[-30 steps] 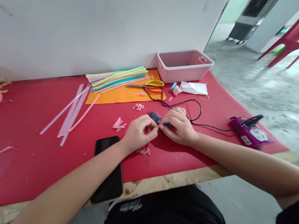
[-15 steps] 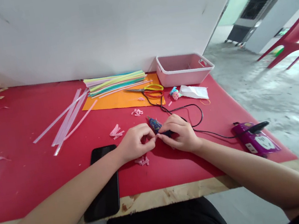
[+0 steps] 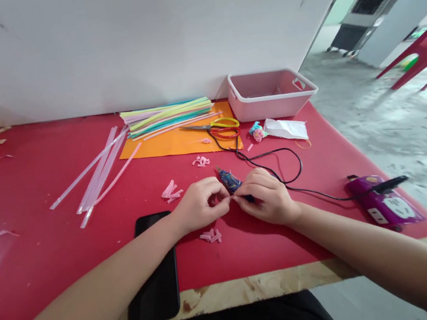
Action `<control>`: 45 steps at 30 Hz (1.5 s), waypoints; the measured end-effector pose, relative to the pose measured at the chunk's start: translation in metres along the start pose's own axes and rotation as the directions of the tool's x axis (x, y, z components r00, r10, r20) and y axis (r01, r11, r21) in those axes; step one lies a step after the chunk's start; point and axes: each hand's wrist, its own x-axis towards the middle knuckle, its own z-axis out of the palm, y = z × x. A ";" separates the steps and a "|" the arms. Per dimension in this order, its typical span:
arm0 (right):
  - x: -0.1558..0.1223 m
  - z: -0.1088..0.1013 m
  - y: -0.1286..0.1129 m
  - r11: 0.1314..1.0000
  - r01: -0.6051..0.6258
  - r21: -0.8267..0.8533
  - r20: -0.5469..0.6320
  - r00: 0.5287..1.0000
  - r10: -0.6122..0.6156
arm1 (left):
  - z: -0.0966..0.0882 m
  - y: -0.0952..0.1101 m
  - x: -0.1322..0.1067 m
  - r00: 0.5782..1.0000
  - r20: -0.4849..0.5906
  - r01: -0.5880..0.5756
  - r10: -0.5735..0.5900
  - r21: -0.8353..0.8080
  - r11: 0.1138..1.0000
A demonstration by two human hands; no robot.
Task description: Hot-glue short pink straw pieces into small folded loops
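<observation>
My left hand and my right hand meet fingertip to fingertip over the red tabletop. Both are closed in a pinch on a tiny pink strip, mostly covered by the fingers. A dark blue glue gun lies just beyond, its nozzle pointing away; my right hand hides its rear part. Short cut pink pieces lie close to me, below my left hand. Another pile of pink pieces is to the left, and small curled pink pieces sit further back.
A black phone lies under my left forearm. Scissors and colored strips rest on orange paper. At the back right is a pink bin. A black cord runs to a purple power socket.
The whole view has shifted slightly, so the table's contents appear a little further right. Both hands keep their pinch, with barely any movement relative to the table.
</observation>
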 end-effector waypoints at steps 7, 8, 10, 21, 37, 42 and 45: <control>0.000 0.002 0.002 0.997 -0.027 -0.072 -0.012 1.000 0.026 | 0.002 0.000 0.001 1.000 0.012 0.028 -0.027 -0.060 0.998; 0.000 0.001 0.002 0.997 -0.024 -0.078 -0.012 1.000 0.023 | 0.002 0.000 0.001 0.999 0.013 0.037 -0.036 -0.069 0.997; 0.002 0.000 0.002 0.996 -0.016 -0.089 -0.012 1.000 0.015 | 0.002 0.001 0.000 0.998 0.007 0.065 -0.065 -0.083 0.994; 0.018 0.004 0.002 0.977 0.026 -0.213 -0.035 0.999 -0.034 | 0.004 0.010 -0.001 0.954 -0.112 0.253 -0.279 -0.199 0.947; 0.018 -0.005 0.009 0.978 -0.087 -0.192 -0.113 0.991 0.066 | 0.003 0.011 -0.001 0.911 -0.156 0.335 -0.381 -0.257 0.906; 0.021 -0.021 0.034 0.919 -0.282 -0.275 -0.196 0.952 0.233 | 0.000 0.010 -0.003 0.925 -0.125 0.320 -0.359 -0.254 0.913; 0.024 -0.031 0.059 0.815 -0.432 -0.385 -0.075 0.895 0.439 | -0.001 0.009 -0.004 0.938 -0.116 0.294 -0.327 -0.235 0.926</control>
